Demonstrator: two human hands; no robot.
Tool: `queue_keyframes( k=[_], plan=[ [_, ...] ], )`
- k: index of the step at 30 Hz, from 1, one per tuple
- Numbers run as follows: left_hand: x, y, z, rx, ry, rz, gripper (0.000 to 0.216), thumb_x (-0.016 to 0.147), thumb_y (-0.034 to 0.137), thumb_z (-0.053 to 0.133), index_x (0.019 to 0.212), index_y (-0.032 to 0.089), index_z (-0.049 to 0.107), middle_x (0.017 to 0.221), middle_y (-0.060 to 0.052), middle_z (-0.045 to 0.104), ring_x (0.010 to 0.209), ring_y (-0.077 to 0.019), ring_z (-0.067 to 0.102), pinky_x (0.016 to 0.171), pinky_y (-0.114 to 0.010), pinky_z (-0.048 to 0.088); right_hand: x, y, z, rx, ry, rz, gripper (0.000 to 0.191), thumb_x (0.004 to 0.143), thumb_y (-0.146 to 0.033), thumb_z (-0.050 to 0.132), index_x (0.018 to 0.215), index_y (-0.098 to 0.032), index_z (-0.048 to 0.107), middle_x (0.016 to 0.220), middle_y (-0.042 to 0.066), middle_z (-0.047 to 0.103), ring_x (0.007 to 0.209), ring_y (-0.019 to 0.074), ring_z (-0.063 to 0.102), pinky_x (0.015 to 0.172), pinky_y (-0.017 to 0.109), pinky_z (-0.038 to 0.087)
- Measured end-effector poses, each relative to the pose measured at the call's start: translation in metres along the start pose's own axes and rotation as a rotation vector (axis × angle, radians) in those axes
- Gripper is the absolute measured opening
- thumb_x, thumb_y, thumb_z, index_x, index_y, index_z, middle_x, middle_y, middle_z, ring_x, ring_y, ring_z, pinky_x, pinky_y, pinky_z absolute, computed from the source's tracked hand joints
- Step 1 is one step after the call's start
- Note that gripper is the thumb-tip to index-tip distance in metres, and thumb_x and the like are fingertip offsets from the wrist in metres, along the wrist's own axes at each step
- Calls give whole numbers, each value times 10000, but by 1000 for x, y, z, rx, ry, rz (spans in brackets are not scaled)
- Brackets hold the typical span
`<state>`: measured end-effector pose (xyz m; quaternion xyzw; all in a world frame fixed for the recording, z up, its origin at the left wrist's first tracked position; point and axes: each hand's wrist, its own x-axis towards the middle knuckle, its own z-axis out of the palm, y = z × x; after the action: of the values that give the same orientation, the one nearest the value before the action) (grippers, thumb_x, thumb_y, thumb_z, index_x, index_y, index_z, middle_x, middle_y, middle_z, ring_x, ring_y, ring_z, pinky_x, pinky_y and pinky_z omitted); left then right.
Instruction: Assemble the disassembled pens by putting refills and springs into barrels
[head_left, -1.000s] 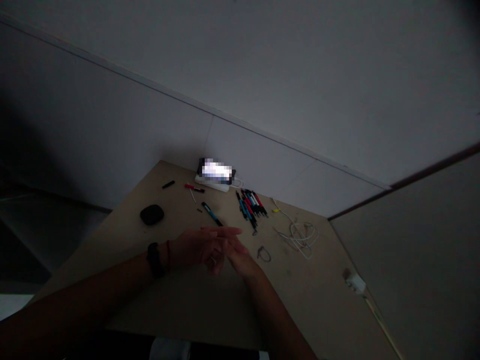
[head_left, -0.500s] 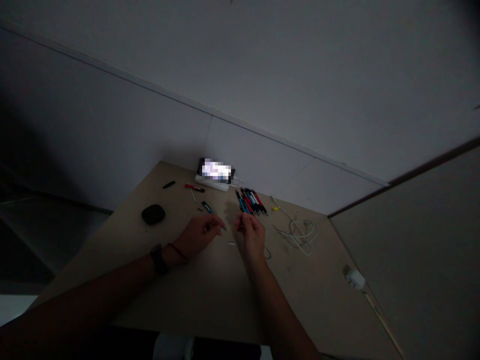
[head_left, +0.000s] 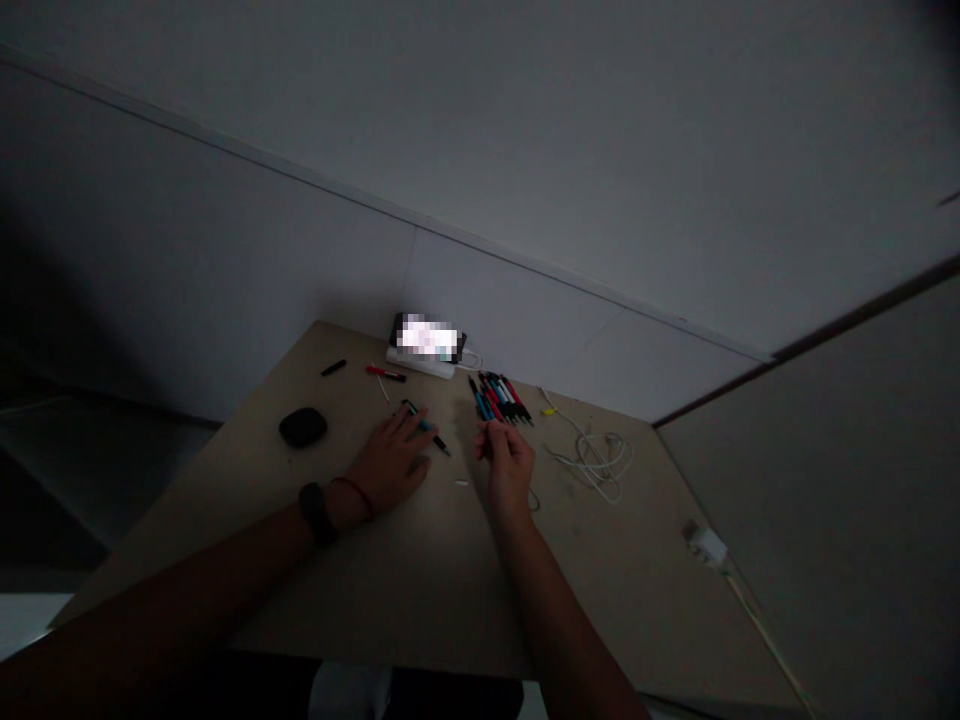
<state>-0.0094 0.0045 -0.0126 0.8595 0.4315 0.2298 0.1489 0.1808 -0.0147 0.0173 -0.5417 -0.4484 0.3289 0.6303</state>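
Note:
In dim light my left hand [head_left: 394, 460] lies on the tan desk [head_left: 390, 590], fingers stretched over a blue and black pen [head_left: 426, 427], touching it. It wears a dark watch and a red band at the wrist. My right hand [head_left: 506, 458] is curled closed just in front of a pile of blue, red and black pens [head_left: 499, 397]. What its fingers pinch is too small to make out. A small white piece [head_left: 460, 484] lies on the desk between the two hands.
A lit phone [head_left: 426, 338] rests on a white block at the wall. A red pen [head_left: 385, 373], a black cap [head_left: 334, 367] and a black case [head_left: 303, 427] lie left. A white cable coil [head_left: 600, 455] and a white plug [head_left: 706, 547] lie right.
My hands were joined together, then parted. The left hand has moved forward and flattened onto the blue pen. The right hand has stayed curled by the pen pile.

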Motion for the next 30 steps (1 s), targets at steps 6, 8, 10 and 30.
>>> queue_keyframes(
  k=[6, 8, 10, 30],
  plan=[
    [1, 1, -1, 11, -36, 5, 477, 938, 294, 549, 1406, 220, 603, 1574, -130, 466, 1490, -366, 346, 1198, -577, 305, 0, 11, 1, -394, -192, -113, 283, 864, -447, 663, 891, -174, 735, 792, 44, 674, 706, 182, 596, 673, 308, 483],
    [1, 1, -2, 4, -28, 9, 466, 936, 295, 551, 1393, 229, 611, 1567, -127, 475, 1485, -357, 358, 1200, -575, 296, -1, 16, 1, -566, -292, -182, 203, 832, -348, 699, 944, -187, 749, 896, 69, 689, 790, 204, 620, 759, 340, 504],
    [1, 2, -3, -2, -39, 16, 473, 933, 293, 553, 1398, 225, 607, 1570, -133, 472, 1476, -353, 374, 1199, -575, 292, -2, 19, 0, -678, -348, -217, 168, 820, -280, 701, 954, -193, 753, 930, 78, 682, 819, 214, 626, 803, 356, 508],
    [6, -4, -2, -42, 133, -65, 410, 909, 276, 559, 1294, 191, 672, 1520, -141, 516, 1457, -337, 408, 1200, -523, 357, -1, 17, -4, -831, -320, -201, 84, 837, -242, 684, 789, -188, 727, 834, 57, 659, 768, 202, 627, 736, 326, 492]
  ],
)
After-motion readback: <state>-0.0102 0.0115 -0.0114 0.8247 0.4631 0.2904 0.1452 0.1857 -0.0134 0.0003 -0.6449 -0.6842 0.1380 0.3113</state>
